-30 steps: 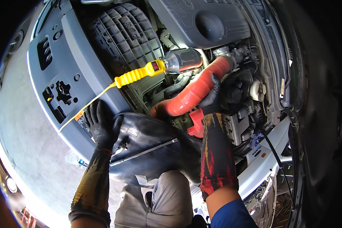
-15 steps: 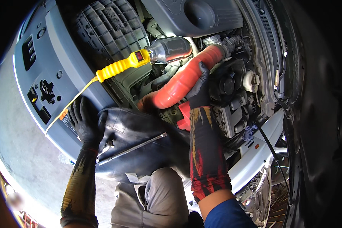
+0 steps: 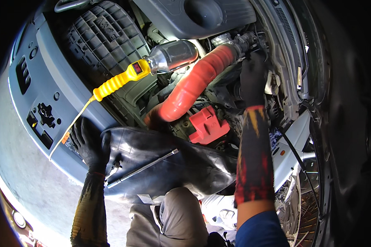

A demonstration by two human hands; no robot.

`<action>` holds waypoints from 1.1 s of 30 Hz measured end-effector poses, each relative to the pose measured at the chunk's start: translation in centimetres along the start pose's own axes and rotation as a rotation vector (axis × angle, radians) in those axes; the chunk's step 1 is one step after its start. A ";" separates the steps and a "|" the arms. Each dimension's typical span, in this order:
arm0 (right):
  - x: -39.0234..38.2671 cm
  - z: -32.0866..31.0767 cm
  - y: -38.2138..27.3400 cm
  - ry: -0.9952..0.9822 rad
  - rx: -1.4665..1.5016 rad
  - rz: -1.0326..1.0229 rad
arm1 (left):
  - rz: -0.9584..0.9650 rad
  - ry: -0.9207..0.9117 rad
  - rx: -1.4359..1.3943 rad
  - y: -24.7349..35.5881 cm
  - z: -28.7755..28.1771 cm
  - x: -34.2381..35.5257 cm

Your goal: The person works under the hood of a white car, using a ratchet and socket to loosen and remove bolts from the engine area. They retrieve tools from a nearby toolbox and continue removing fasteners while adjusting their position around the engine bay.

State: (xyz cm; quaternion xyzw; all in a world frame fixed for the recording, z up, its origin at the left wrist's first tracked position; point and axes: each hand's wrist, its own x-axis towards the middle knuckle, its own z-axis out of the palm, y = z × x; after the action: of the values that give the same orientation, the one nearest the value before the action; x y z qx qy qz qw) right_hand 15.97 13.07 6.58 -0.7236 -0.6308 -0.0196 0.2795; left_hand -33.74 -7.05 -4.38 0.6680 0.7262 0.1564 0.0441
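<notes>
My left hand (image 3: 88, 144), in a dark glove, rests open with spread fingers on the grey front panel (image 3: 59, 72) of the car, beside a thin yellow cord. My right hand (image 3: 252, 76), gloved too, reaches to the far end of a thick red hose (image 3: 193, 84), close to the metal clamp and fitting (image 3: 239, 45) there. Its fingers are dark and mostly hidden, so I cannot see whether they grip anything. A yellow-handled work lamp (image 3: 119, 82) lies across the engine bay left of the hose, lighting it.
A red plastic cover (image 3: 208, 125) sits below the hose. On the black fender cover (image 3: 202, 162) lies a long ratchet-like bar (image 3: 144, 168). A grey engine cover (image 3: 202, 16) is at the far side. A thin prop rod (image 3: 294, 152) stands at the right.
My right hand has left the middle of the red hose and moved away and right to its far end, uncovering the red plastic cover. My left hand stays on the panel.
</notes>
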 end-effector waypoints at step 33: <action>-25.7 9.7 -10.5 -1.032 0.490 0.311 | 0.040 -0.053 0.014 -0.3 0.0 0.2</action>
State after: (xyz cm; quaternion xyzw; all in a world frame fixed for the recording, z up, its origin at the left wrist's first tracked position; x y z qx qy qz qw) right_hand -2.12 -5.48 -7.40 -0.6380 -0.5577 0.5224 0.0950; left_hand -34.05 -6.92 -4.43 0.6867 0.7123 0.1343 0.0554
